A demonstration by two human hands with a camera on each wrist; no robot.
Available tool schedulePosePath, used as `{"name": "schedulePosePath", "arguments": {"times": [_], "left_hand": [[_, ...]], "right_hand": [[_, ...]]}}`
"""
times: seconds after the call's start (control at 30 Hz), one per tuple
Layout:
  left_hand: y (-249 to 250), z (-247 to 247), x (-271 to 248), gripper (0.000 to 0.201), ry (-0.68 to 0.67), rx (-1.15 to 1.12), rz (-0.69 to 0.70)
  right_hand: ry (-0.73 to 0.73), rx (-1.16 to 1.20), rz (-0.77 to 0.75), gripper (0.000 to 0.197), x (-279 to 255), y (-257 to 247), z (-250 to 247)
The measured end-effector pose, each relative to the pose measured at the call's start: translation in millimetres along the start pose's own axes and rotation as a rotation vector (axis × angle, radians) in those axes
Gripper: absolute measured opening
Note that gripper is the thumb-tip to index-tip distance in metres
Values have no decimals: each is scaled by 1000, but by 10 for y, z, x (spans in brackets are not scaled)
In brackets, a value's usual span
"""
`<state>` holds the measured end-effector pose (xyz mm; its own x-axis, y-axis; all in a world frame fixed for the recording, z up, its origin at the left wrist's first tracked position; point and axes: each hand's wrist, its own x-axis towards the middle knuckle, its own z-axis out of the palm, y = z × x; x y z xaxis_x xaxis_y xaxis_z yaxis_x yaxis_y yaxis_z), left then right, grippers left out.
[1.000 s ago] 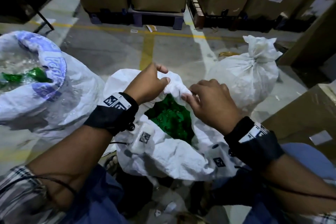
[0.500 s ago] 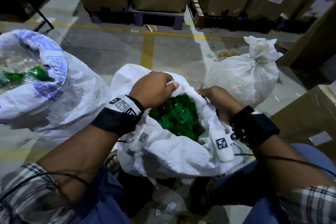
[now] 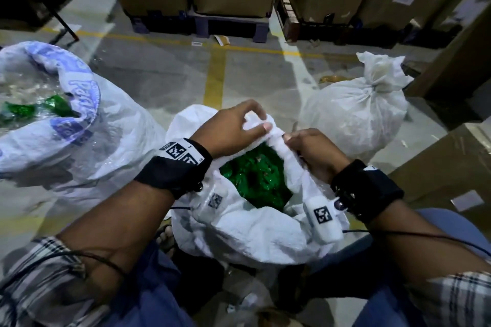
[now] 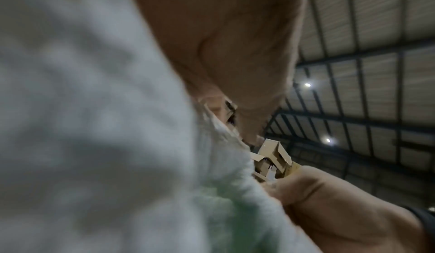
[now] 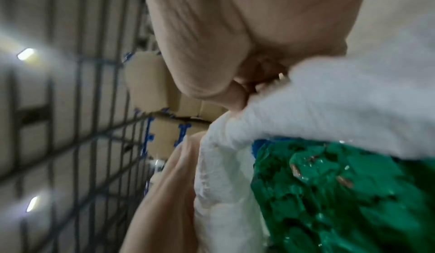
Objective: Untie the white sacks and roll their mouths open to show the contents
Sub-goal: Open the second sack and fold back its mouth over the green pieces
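Since a moment ago, both of your hands have drawn back together at the far side of the middle sack's mouth, where half a second earlier they were spread apart along the rim, and the opening has narrowed a little. That middle sack (image 3: pixel 239 223) stands on the floor between your knees, untied, its mouth partly rolled, with the green contents (image 3: pixel 255 178) showing inside. To its left sits the opened sack (image 3: pixel 79 125) with blue print, its mouth already rolled down; to its right, well apart, the tied sack (image 3: pixel 356 114) is still knotted and waiting. Your left hand (image 3: pixel 231 127) pinches a fold of the far rim between thumb and fingers, and your right hand (image 3: pixel 313 154) is curled round the bunched roll of rim (image 3: pixel 279 141) just beside it; the right wrist view shows that grip closed on the white fabric above the green pieces. To do this step well, I judge you should turn the fabric outward and downward in short, even folds, working both hands apart round the mouth, so the cuff comes out level. Keep the roll snug, or the woven material will likely spring back. Avoid tugging upward, which could tip the sack and spill the pieces.
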<state>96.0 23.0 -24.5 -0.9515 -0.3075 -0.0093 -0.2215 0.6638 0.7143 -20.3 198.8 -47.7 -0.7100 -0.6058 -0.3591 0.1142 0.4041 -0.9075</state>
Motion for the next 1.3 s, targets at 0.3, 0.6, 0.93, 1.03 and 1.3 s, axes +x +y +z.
{"name": "schedulePosePath", "arguments": {"times": [0.3, 0.6, 0.93, 1.03, 1.3], "left_hand": [[-21, 30, 71, 46, 12, 536, 62], [-19, 149, 131, 57, -137, 41, -348], [-7, 93, 3, 39, -97, 390, 94], [-14, 126, 52, 34, -100, 524, 59], [-53, 159, 156, 46, -145, 300, -192]], "right_hand": [[1, -81, 115, 29, 32, -32, 59], [91, -952, -342, 33, -133, -113, 100], [-65, 33, 239, 12, 88, 96, 71], [-87, -2, 238, 4, 97, 101, 114], [230, -869, -187, 26, -56, -9, 191]]}}
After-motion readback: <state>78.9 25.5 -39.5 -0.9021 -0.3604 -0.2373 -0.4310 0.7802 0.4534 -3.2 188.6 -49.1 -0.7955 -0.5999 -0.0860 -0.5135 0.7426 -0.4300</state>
